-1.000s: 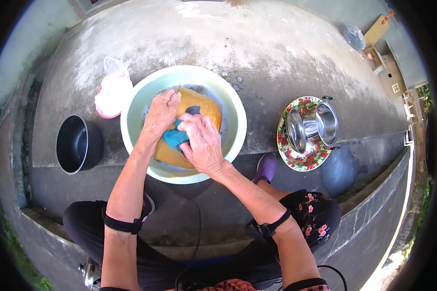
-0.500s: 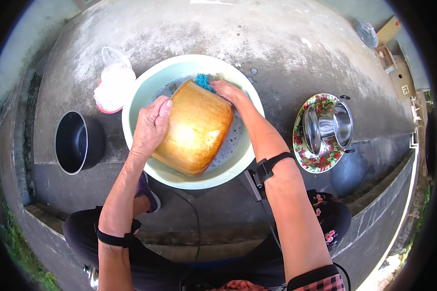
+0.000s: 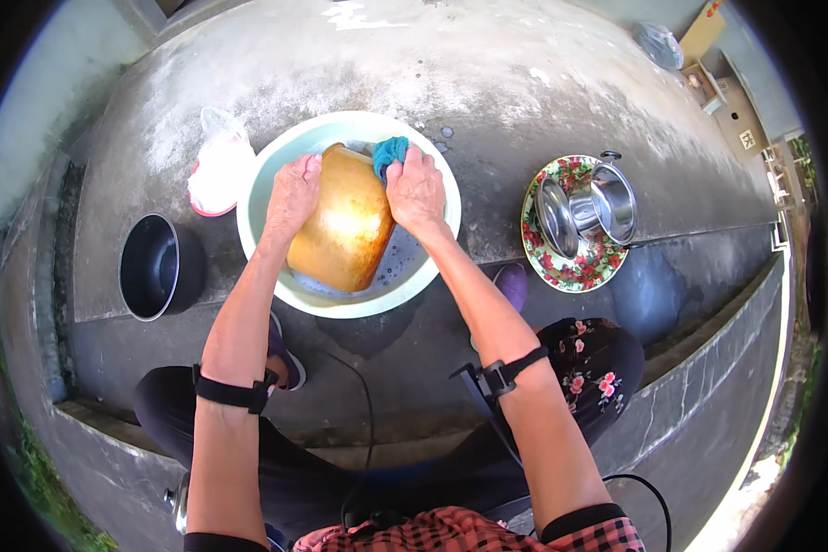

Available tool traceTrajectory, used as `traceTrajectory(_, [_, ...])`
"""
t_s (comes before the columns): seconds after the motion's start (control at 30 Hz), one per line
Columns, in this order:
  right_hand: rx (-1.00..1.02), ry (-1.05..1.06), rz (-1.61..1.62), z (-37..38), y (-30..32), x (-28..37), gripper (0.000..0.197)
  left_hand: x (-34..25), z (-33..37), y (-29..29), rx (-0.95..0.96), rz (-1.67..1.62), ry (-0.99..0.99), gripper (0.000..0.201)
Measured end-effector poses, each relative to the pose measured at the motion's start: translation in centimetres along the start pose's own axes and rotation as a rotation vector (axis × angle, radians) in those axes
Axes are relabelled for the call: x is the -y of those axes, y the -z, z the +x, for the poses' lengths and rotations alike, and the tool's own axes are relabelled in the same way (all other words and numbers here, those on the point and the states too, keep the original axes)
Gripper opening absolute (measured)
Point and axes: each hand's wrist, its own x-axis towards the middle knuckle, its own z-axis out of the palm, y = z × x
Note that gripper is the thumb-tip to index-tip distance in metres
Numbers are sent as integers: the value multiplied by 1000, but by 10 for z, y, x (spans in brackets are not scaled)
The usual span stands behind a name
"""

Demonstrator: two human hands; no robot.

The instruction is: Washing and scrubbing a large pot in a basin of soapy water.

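Observation:
A golden-brown, stained metal pot [image 3: 345, 221] lies tipped in a wide pale green basin [image 3: 432, 262], its underside toward me. Suds and murky water surround it. My left hand [image 3: 294, 195] is closed over the pot's left edge; some fingertips are hidden behind it. On the other side, my right hand [image 3: 416, 191] clutches a blue scrubbing cloth [image 3: 389, 155] against the pot's upper right wall. The cloth sticks out past my thumb, and the pot covers part of the basin's bottom.
A dark pot [image 3: 149, 267] stands left of the basin, beside a white plastic bag [image 3: 221, 170] over something red-rimmed. To the right, a floral plate [image 3: 561, 274] bears shiny steel vessels [image 3: 614, 204]. Purple shoes [image 3: 511, 287] flank the basin's near side.
My right hand and the blue cloth have come nearer along the pot's right side, with more of the hand showing. The pot has turned slightly. The whole view has shifted.

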Motion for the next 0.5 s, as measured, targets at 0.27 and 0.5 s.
traceTrajectory(0.27, [-219,179,244,-82,16,20,30,12,17,-18,-114,31,-7,29])
traceTrajectory(0.5, [120,361,-78,-114,8,-14,38,41,45,-11,-83,313,41,36])
